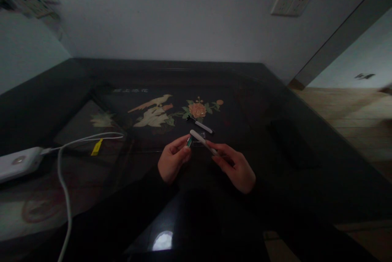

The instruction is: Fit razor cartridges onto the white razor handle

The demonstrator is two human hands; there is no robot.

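Pale Chinese characters (130,90) stand on the dark tabletop (245,103), only 上 and 花 legible.

On the near side of the peach-coloured painted flower (197,110), the bare left hand (174,158) hides part of a small green-striped object (189,142) and the bare right hand (235,167) one end of a slim white rod (199,137), while far left of the flower the view's edge cuts off a rounded white box (20,165).
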